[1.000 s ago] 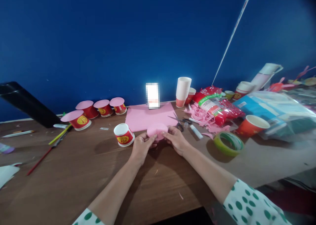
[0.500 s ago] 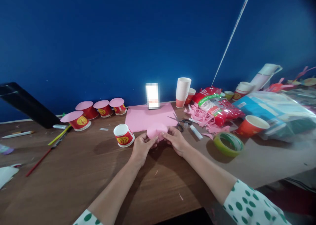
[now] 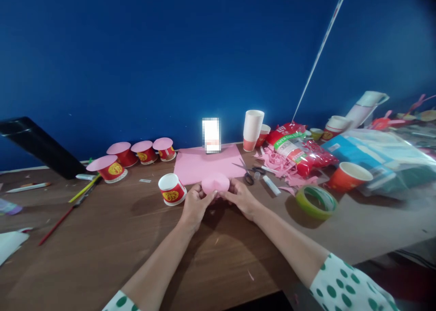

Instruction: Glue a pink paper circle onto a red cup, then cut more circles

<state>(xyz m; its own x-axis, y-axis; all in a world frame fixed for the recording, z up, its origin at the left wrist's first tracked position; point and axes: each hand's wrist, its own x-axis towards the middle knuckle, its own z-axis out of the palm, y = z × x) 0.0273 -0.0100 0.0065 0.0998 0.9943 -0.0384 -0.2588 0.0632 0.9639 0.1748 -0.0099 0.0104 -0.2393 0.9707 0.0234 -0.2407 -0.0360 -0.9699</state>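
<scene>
A pink paper disc (image 3: 215, 183) with a slit or crease near its middle is held just above the table between both hands. My left hand (image 3: 196, 204) is closed on its lower left edge, thumb on top. My right hand (image 3: 242, 199) pinches the lower right edge, its thumb near the other. The fingers under the disc are mostly hidden. Left of my left hand stands a red and white paper cup (image 3: 172, 189) with a yellow emblem. Beyond the disc lie pink paper sheets (image 3: 194, 163). Scissors (image 3: 250, 178) rest at their right edge.
Several cups topped with pink discs (image 3: 117, 169) stand at the back left, near a black cylinder (image 3: 44, 147). To the right are a green tape roll (image 3: 316, 202), a glue stick (image 3: 271, 185), stacked cups (image 3: 252, 131), a red cup bag (image 3: 299, 149), paper scraps and an orange cup (image 3: 350, 177).
My right thumb has slid down from the disc's face to its near edge, beside the left thumb. The disc now tilts a little differently. The whole view has shifted slightly.
</scene>
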